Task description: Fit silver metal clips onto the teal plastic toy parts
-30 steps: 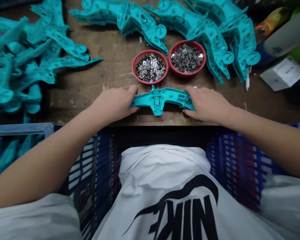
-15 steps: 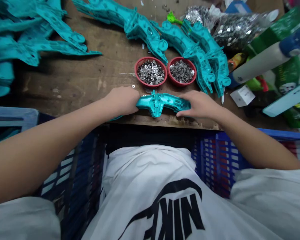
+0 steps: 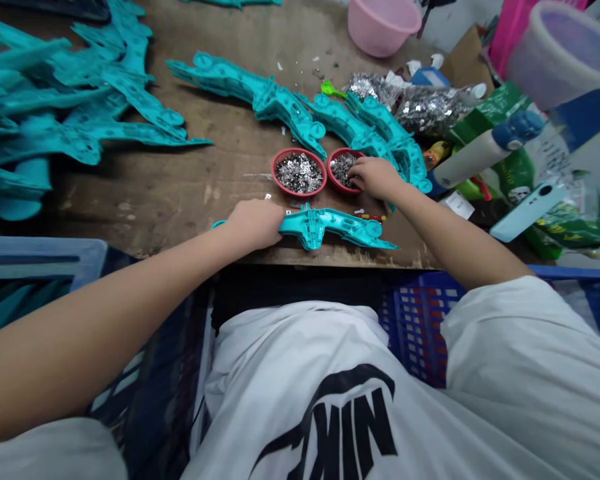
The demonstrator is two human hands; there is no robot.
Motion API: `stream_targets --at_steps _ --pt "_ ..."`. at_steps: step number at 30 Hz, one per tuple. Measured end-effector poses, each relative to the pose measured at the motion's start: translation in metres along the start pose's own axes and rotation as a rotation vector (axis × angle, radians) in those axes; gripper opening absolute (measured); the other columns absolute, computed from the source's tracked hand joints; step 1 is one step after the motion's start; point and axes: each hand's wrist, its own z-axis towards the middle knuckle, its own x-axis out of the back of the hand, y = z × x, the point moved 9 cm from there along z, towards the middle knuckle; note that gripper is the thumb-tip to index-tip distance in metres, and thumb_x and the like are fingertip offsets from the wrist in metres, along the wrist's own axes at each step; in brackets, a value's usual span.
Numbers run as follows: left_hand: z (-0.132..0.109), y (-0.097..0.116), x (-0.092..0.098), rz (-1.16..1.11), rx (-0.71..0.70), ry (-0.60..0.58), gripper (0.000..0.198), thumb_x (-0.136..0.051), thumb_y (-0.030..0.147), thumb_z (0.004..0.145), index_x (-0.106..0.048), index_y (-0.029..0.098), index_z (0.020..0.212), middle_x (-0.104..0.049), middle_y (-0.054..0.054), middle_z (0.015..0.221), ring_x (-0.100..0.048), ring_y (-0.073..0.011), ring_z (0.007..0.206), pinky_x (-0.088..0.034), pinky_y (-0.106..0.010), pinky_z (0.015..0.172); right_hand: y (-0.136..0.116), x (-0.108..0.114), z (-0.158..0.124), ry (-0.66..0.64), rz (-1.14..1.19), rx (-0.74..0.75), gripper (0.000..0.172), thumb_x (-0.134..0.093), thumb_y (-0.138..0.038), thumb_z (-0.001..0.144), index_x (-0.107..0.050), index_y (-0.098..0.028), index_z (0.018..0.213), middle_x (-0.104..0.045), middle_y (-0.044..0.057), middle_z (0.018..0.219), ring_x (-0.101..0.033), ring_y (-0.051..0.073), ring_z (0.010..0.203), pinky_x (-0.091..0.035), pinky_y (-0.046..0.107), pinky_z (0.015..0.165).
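A teal plastic part (image 3: 330,228) with a centre rib lies near the front edge of the wooden table (image 3: 180,187). My left hand (image 3: 254,223) is closed on its left end and holds it down. My right hand (image 3: 375,177) reaches into the right red bowl (image 3: 339,171) of small metal pieces, fingers curled down into them; what they pinch is hidden. Beside it stands the left red bowl (image 3: 299,173), also full of shiny metal pieces.
Piles of teal parts lie at the left (image 3: 45,127) and behind the bowls (image 3: 330,117). Bags of metal pieces (image 3: 430,107), a pink tub (image 3: 383,23), bottles and a phone (image 3: 527,212) crowd the right. Blue crates (image 3: 415,313) stand below the table edge.
My right hand let go of the teal part's right end and moved up into the right red bowl. The left hand stays on the part. The view has tilted up and right.
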Motion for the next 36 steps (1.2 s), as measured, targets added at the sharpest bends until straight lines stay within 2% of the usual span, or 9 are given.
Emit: stream_targets --at_steps 4,9,13,18,24,30,34,36 --pt "0.002 0.0 0.0 0.002 -0.016 0.0 0.053 -0.079 0.034 0.11 -0.091 0.018 0.16 -0.091 -0.029 0.149 -0.09 -0.0508 0.139 -0.075 -0.052 0.118 0.006 -0.001 0.0 -0.025 0.003 -0.001 0.051 -0.061 -0.022 0.119 -0.096 -0.013 0.155 -0.082 0.027 0.167 -0.081 0.045 0.148 -0.063 0.052 0.117" --pt "0.001 0.001 -0.001 0.003 -0.036 0.002 0.052 -0.077 0.032 0.111 -0.091 0.014 0.157 -0.089 -0.032 0.151 -0.09 -0.0523 0.141 -0.075 -0.053 0.117 0.013 0.0 0.002 -0.055 0.004 0.026 0.05 -0.059 -0.021 0.118 -0.096 -0.014 0.152 -0.088 0.026 0.155 -0.082 0.043 0.145 -0.063 0.052 0.126" --pt "0.001 0.0 -0.002 -0.001 -0.042 0.006 0.053 -0.077 0.032 0.109 -0.091 0.016 0.158 -0.09 -0.032 0.151 -0.09 -0.0514 0.141 -0.075 -0.053 0.118 0.013 -0.001 0.003 -0.079 0.003 0.028 0.047 -0.062 -0.025 0.118 -0.096 -0.018 0.148 -0.088 0.024 0.156 -0.083 0.041 0.144 -0.065 0.051 0.123" --pt "0.002 0.0 -0.002 0.006 -0.036 0.016 0.054 -0.077 0.033 0.109 -0.091 0.016 0.159 -0.09 -0.032 0.152 -0.09 -0.0504 0.142 -0.075 -0.052 0.119 0.019 -0.002 0.002 -0.058 0.017 -0.029 0.052 -0.05 -0.025 0.123 -0.088 -0.011 0.156 -0.086 0.03 0.157 -0.08 0.045 0.148 -0.065 0.055 0.123" --pt "0.001 -0.001 -0.001 -0.01 -0.028 0.027 0.055 -0.081 0.034 0.107 -0.092 0.018 0.159 -0.09 -0.031 0.152 -0.09 -0.0508 0.14 -0.074 -0.052 0.12 0.02 -0.007 -0.002 -0.104 0.046 0.04 0.048 -0.063 -0.02 0.113 -0.091 -0.014 0.152 -0.082 0.026 0.164 -0.08 0.039 0.151 -0.062 0.051 0.133" --pt "0.002 -0.003 -0.003 -0.008 0.002 0.043 0.06 -0.088 0.047 0.106 -0.092 0.021 0.16 -0.091 -0.029 0.152 -0.088 -0.0507 0.144 -0.072 -0.051 0.123 0.023 -0.006 0.004 -0.062 0.051 0.015 0.047 -0.062 -0.023 0.112 -0.093 -0.017 0.147 -0.089 0.023 0.153 -0.08 0.042 0.145 -0.064 0.055 0.129" --pt "0.001 -0.001 -0.002 0.019 -0.023 0.017 0.057 -0.081 0.039 0.11 -0.09 0.017 0.162 -0.089 -0.031 0.154 -0.088 -0.0512 0.145 -0.073 -0.052 0.122 0.029 -0.003 0.0 0.012 0.072 -0.056 0.056 -0.053 -0.024 0.116 -0.088 -0.011 0.158 -0.09 0.027 0.152 -0.081 0.046 0.145 -0.064 0.059 0.126" --pt "0.0 0.0 -0.001 0.037 -0.032 0.003 0.056 -0.078 0.037 0.112 -0.089 0.014 0.162 -0.088 -0.033 0.154 -0.088 -0.0527 0.145 -0.074 -0.053 0.119 0.033 0.0 -0.003 0.055 0.09 -0.081 0.057 -0.053 -0.025 0.117 -0.089 -0.012 0.159 -0.092 0.026 0.15 -0.082 0.048 0.143 -0.064 0.063 0.126"
